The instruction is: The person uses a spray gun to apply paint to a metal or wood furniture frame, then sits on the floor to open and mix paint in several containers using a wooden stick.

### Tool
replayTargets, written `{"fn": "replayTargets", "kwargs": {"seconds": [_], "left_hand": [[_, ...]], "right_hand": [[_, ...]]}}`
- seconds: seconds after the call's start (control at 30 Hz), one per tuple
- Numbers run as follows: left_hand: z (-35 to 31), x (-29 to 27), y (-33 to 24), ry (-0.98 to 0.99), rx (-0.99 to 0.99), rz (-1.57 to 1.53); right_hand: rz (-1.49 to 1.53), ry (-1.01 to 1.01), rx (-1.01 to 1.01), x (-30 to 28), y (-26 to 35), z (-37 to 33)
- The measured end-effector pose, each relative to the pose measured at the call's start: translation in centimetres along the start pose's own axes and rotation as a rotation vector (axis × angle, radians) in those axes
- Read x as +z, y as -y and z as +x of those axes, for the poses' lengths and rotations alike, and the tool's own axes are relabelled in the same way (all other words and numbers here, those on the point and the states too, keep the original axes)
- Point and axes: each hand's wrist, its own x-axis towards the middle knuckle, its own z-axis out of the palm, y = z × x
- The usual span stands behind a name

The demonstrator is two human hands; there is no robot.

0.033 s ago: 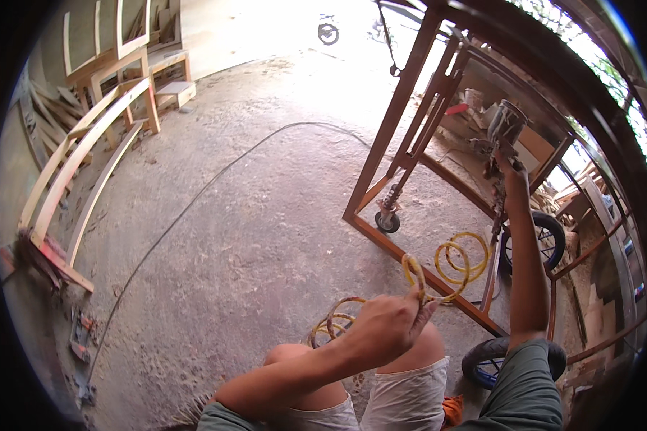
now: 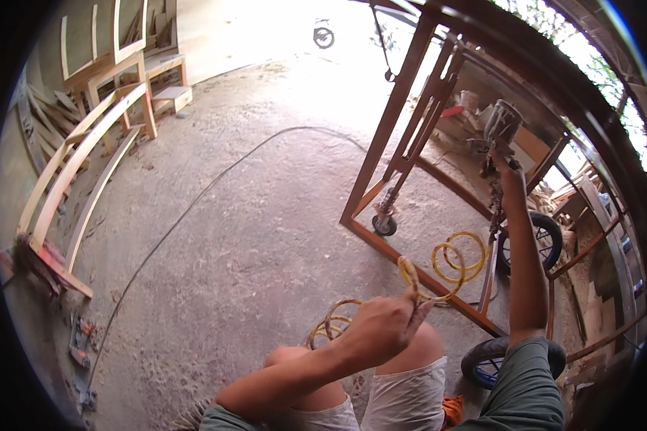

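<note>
No legible lettering, numbers or signs.

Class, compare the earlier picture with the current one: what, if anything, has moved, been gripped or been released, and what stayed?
Nothing visibly moved beyond a slight shift of the whole view; nothing was gripped or released. The left hand still holds the yellow coiled hose, the right hand the spray gun. The brown wheeled frame stayed put.

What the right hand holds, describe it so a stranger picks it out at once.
Start at the big brown frame on the right, then find the right hand raised before it. In that hand is a spray gun. Unlike the coiled yellow hose below, it carries a round, stained grey cup.
</note>
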Motion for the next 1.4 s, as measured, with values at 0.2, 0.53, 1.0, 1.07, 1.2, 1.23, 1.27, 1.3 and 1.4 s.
{"fn": "replayTargets", "kwargs": {"seconds": [0.2, 0.53, 1.0, 1.07, 1.2, 1.23, 1.27, 1.3, 1.4], "left_hand": [[0.3, -0.2, 0.9, -0.059, 0.087, 0.014], [1.4, 1.7, 1.3, -0.025, 0.150, 0.083], [-8.2, -3.9, -6.5, -0.073, -0.235, 0.137], [-11.2, -7.4, -13.1, -0.153, -0.475, 0.040], [-16.1, -12.7, -24.5, -0.154, -0.635, 0.081], [-17.6, -13.6, -26.9, -0.155, -0.658, 0.085], [-18.9, -14.4, -29.2, -0.158, -0.679, 0.090], [-20.0, -15.4, -31.6, -0.156, -0.710, 0.087], [-22.5, -18.2, -38.1, -0.154, -0.727, 0.092]], "right_hand": [[0.003, 0.013, -0.041, -0.9, 2.9, 4.0], [-0.068, -0.015, 0.008, -2.9, 1.9, 6.6], [-0.005, 0.295, 0.401, 6.7, 5.7, -17.5], [-0.046, 0.405, 0.485, 7.8, 9.3, -20.8], [0.029, 0.594, 0.620, 9.1, 15.0, -27.4], [0.022, 0.652, 0.683, 9.3, 17.3, -28.6], [0.079, 0.683, 0.631, 10.0, 21.6, -29.3], [0.076, 0.781, 0.621, 10.1, 23.8, -29.5], [0.142, 0.828, 0.505, 10.0, 34.3, -28.9]]}}
